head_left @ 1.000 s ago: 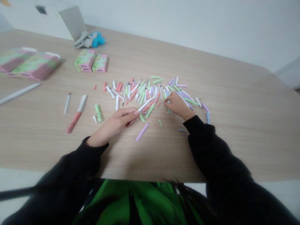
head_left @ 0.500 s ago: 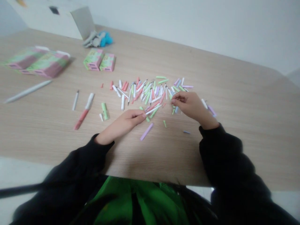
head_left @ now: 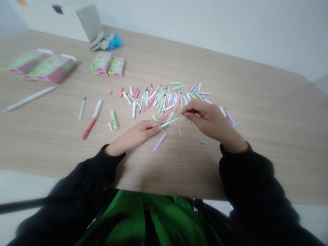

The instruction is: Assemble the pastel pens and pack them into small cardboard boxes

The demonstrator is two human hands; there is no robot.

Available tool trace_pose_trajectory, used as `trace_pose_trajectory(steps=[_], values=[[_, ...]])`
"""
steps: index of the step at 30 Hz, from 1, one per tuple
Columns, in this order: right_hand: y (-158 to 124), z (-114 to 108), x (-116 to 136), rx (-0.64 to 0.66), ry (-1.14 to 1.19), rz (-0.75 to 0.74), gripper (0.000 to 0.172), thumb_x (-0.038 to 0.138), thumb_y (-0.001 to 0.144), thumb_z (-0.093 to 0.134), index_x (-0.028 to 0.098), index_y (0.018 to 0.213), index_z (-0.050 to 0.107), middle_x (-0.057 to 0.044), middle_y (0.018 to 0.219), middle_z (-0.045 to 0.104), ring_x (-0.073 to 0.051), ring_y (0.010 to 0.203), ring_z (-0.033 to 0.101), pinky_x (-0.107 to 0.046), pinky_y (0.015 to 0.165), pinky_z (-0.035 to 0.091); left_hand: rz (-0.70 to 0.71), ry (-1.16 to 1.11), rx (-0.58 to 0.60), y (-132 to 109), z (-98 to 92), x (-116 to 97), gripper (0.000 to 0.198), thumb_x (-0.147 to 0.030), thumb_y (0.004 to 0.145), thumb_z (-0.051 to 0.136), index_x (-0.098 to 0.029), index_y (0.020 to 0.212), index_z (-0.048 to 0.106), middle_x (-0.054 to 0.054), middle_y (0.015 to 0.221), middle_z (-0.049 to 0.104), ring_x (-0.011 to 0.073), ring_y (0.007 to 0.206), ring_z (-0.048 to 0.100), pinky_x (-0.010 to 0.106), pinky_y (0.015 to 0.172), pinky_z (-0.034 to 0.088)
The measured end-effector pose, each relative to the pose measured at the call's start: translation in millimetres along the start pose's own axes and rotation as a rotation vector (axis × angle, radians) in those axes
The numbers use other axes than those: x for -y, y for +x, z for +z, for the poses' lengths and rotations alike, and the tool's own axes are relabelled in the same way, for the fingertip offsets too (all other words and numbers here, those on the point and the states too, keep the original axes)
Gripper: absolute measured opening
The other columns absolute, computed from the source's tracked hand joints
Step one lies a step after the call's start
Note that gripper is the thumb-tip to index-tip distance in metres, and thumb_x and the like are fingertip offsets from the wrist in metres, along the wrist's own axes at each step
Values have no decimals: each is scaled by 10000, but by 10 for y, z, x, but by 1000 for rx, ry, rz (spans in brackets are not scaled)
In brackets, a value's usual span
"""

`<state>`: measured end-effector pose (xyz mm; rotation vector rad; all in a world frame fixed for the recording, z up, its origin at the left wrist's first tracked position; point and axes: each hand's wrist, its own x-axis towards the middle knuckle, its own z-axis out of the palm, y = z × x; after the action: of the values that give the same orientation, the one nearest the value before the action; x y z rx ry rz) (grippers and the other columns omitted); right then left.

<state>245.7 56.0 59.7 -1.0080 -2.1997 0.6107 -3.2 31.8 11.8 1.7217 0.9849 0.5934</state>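
My left hand [head_left: 140, 134] pinches a slim white pen part [head_left: 170, 123] between thumb and fingers, its tapered end pointing right. Close to that tip, my right hand [head_left: 205, 118] has its thumb and fingertips pressed together; whatever lies in them is too small to make out. Behind both hands spreads a pile of pen pieces, among them white tubes [head_left: 170, 107], coral pieces [head_left: 151, 102] and green caps [head_left: 177, 87]. A lilac piece [head_left: 160, 141] lies just in front of the left hand, and a small green plug [head_left: 179, 133] rests between the hands.
Left of the pile lie a coral-and-white pen [head_left: 91, 120], a green cap [head_left: 114, 119], a dark-tipped white piece [head_left: 82, 108] and a long white pen [head_left: 30, 98]. Farther back are pink-green boxes [head_left: 101, 64], larger packs [head_left: 52, 68] and a grey-and-blue bundle [head_left: 109, 41].
My right hand has moved left from the pile, bringing its fingertips near the tip of the white pen part. My left hand has shifted slightly right, still holding it.
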Motion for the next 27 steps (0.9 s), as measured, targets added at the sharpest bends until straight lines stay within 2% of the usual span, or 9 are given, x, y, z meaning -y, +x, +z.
trace_pose_trajectory(steps=[10,17,24,27], values=[[-18,65,1,20,9,5,134,189,930,617,226,884,737,-19,864,709,-171,798,615,-340,748,474,19,-18,23,-2,2,5,357,-427,982,499,-186,719,512,-45,663,409,125,641,377,255,650,338],[-36,0,35,-81,-4,34,111,192,915,641,231,870,736,-23,862,718,-191,806,623,-375,778,492,10,-35,16,-9,-6,-2,390,-428,984,508,-198,672,468,-53,623,387,128,622,370,261,665,356],[-59,110,58,19,35,-3,140,170,936,626,235,904,747,-22,898,725,-184,842,636,-350,777,485,13,-24,28,-6,-1,2,352,-424,984,498,-184,730,534,-40,682,440,132,675,421,271,699,363],[-87,178,81,2,53,1,134,172,939,634,240,930,749,-18,904,729,-181,835,632,-346,779,493,23,-33,55,-15,-16,-5,320,-409,966,503,-175,756,558,-25,729,478,143,727,460,284,723,365]])
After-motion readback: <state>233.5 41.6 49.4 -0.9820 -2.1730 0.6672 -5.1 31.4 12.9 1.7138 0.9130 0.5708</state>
